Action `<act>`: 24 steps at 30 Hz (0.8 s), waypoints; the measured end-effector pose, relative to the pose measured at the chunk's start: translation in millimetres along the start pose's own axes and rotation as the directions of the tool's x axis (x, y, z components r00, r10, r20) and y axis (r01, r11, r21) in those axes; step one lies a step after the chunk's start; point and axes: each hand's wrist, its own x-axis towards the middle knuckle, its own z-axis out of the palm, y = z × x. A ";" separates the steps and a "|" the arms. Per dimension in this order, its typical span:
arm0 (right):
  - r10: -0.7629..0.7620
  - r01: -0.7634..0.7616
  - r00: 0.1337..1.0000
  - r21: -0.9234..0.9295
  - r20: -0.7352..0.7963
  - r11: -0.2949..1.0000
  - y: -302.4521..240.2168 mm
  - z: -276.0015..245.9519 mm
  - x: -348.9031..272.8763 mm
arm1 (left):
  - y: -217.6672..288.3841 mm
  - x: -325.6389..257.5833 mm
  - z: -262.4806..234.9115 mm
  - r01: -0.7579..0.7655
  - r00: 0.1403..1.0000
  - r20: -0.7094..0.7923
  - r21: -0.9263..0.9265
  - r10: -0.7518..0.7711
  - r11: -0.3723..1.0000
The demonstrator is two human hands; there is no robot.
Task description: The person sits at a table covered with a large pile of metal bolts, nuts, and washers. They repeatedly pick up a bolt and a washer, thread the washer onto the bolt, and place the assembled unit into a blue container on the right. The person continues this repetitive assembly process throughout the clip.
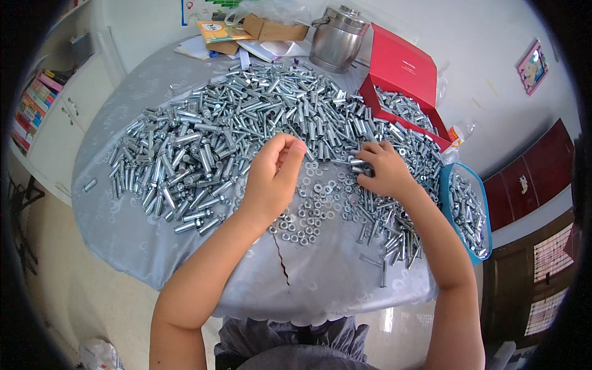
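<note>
My left hand is raised over the middle of the table, fingers curled in and thumb pressed against them. Whatever it holds, if anything, is hidden. My right hand reaches into the edge of the heap, with fingers and thumb bent around a shiny metal sleeve. Beyond both hands spreads a large heap of metal sleeves and expansion bolts. Loose washers and nuts lie between my forearms. Below my right wrist are thin bolts, many pointing toward me.
A red box of metal parts stands open at the back right, and a blue tub of bolts sits at the right edge. A steel canister and cardboard pieces stand at the back. A grey cloth covers the table.
</note>
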 end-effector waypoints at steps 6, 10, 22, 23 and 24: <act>0.157 -0.160 0.987 0.135 0.033 0.978 -9.7 -15.0 -52.8 | 1.2 -1.0 1.5 0.011 1.000 0.003 0.005 -0.011 1.000; 0.235 -0.232 0.972 0.140 -0.006 0.963 -18.0 -19.5 -80.6 | 2.3 -2.3 4.3 0.010 1.000 0.017 0.002 -0.010 1.000; 0.504 -0.400 0.854 0.455 -0.129 0.795 -22.9 -46.2 -85.4 | -0.7 -19.9 21.3 0.056 0.992 0.107 0.107 -0.067 0.993; 0.526 -0.398 0.836 0.488 -0.156 0.777 -19.5 -42.0 -85.8 | 0.1 -20.3 23.0 0.060 0.992 0.108 0.098 -0.071 0.993; 0.545 -0.388 0.819 0.527 -0.178 0.756 -17.1 -35.3 -85.6 | 0.2 -21.3 23.5 0.079 0.990 0.112 0.089 -0.088 0.993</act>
